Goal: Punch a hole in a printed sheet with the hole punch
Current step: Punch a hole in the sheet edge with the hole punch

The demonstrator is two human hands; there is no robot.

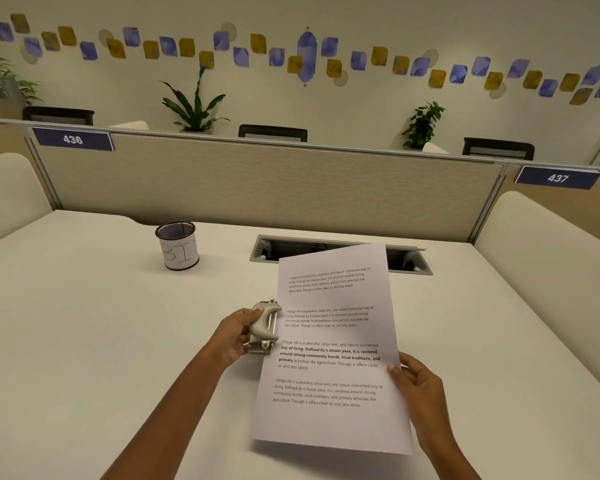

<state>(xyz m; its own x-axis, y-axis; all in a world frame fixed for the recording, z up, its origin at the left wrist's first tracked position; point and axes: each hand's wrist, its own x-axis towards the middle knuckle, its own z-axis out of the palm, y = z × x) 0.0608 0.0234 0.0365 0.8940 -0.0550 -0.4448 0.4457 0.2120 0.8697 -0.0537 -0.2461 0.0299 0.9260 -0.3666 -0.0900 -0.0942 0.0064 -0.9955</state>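
Note:
A white printed sheet [333, 420] with several paragraphs of black text is held above the white desk [84, 341], slightly tilted. My right hand [418, 386] pinches its right edge, thumb on top. A small grey hole punch [264, 325] with a metal base sits against the sheet's left edge, at about mid-height. My left hand [234, 336] grips the punch from the left, thumb on its top lever. Whether the sheet's edge is inside the punch's slot cannot be told.
A black mesh cup [179, 245] wrapped in paper marked "BIN" stands at the back left of the desk. A recessed cable tray [267, 249] lies behind the sheet. A beige partition [257, 181] closes the far edge; cream side panels flank the desk.

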